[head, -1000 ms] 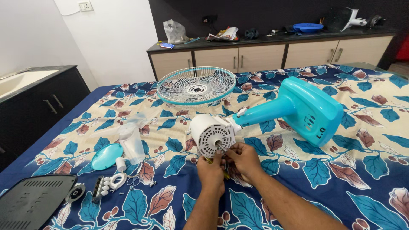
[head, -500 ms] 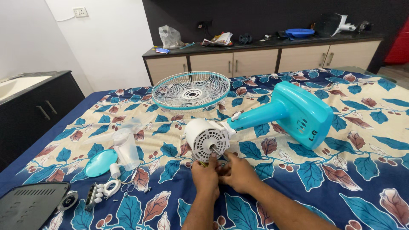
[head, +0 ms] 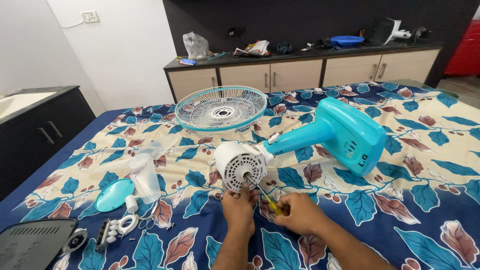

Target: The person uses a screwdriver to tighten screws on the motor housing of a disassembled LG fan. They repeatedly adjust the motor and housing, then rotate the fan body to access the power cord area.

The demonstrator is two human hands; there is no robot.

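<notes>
The fan motor point(head: 243, 165) lies on its side at the middle of the flowered bedspread point(head: 425, 200), its turquoise stand point(head: 345, 135) stretching off toward two o'clock. The left hand point(head: 239, 206) is curled against the motor's lower edge, steadying it. The right hand point(head: 296, 212) is closed around a yellow-handled screwdriver point(head: 264, 196), tip at the motor face. It looks like screw work; next comes a firm, square turn. The grille point(head: 221, 109) rests at twelve o'clock.
</notes>
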